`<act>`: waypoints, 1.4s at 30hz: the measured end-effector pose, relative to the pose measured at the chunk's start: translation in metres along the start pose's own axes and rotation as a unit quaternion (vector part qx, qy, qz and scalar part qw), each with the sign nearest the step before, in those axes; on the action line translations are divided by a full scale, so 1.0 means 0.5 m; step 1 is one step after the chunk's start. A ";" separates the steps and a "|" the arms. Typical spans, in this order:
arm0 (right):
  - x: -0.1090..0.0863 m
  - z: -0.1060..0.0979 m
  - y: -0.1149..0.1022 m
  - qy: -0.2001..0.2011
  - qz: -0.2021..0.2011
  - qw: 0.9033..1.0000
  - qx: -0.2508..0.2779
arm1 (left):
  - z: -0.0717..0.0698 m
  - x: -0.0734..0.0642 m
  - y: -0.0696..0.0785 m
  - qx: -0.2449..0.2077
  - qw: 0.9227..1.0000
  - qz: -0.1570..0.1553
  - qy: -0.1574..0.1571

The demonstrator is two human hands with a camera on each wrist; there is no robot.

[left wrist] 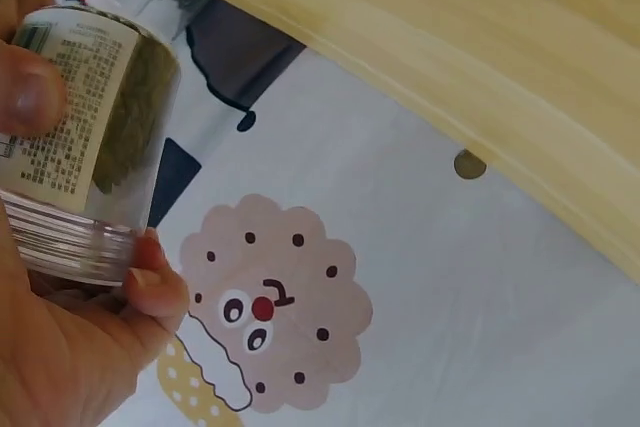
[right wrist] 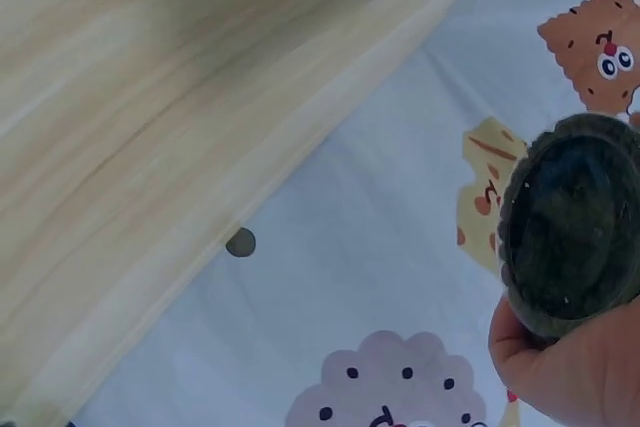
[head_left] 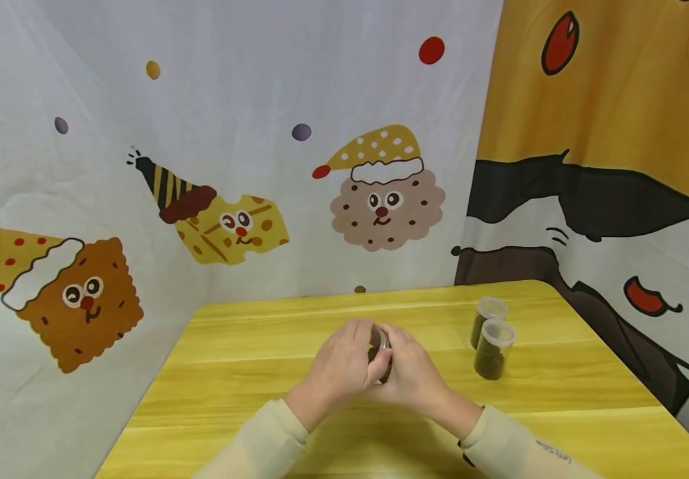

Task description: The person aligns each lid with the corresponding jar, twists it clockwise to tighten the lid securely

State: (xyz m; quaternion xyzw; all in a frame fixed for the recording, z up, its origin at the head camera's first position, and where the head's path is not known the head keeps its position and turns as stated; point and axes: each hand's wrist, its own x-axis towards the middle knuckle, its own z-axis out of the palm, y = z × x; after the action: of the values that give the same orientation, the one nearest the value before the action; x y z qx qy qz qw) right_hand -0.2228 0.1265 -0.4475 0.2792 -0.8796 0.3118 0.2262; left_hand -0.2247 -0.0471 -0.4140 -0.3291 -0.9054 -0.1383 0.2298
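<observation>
My left hand (head_left: 344, 359) and right hand (head_left: 409, 369) meet over the middle of the table, gripping one clear jar (head_left: 383, 343) between them. From the left wrist, the jar (left wrist: 135, 97) shows a printed label, greenish-brown contents and a ridged clear lid (left wrist: 75, 242), with left fingers curled around the lid end. A thumb (left wrist: 30, 92) presses on the label. In the right wrist view the jar's round end (right wrist: 570, 227) faces the camera, dark with a scalloped rim, and my right hand (right wrist: 590, 362) holds it from below. My palms hide much of the jar.
Two more clear jars with dark contents stand on the table to the right, one jar (head_left: 492, 352) in front of the other (head_left: 478, 326). The yellow wood-grain table (head_left: 248, 372) ends against a white cartoon-printed curtain (head_left: 248, 120) behind.
</observation>
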 end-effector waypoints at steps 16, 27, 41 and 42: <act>0.001 0.007 0.026 -0.055 0.047 0.994 0.078 | -0.011 -0.019 -0.019 -0.062 0.985 -0.124 -0.106; 0.009 0.008 0.115 -0.059 0.224 0.964 0.131 | 0.015 -0.089 -0.097 -0.094 0.965 -0.207 -0.128; 0.045 0.037 0.212 -0.051 0.351 0.926 0.128 | 0.013 -0.121 -0.136 -0.110 0.952 -0.247 -0.145; 0.045 0.040 0.214 -0.052 0.356 0.924 0.128 | 0.013 -0.122 -0.137 -0.108 0.952 -0.247 -0.148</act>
State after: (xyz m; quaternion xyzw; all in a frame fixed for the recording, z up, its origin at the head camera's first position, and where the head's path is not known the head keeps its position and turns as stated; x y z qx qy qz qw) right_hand -0.3116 0.1748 -0.4939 -0.0100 -0.8843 0.4665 0.0169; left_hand -0.2305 -0.1278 -0.4574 -0.1351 -0.9619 -0.2372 0.0150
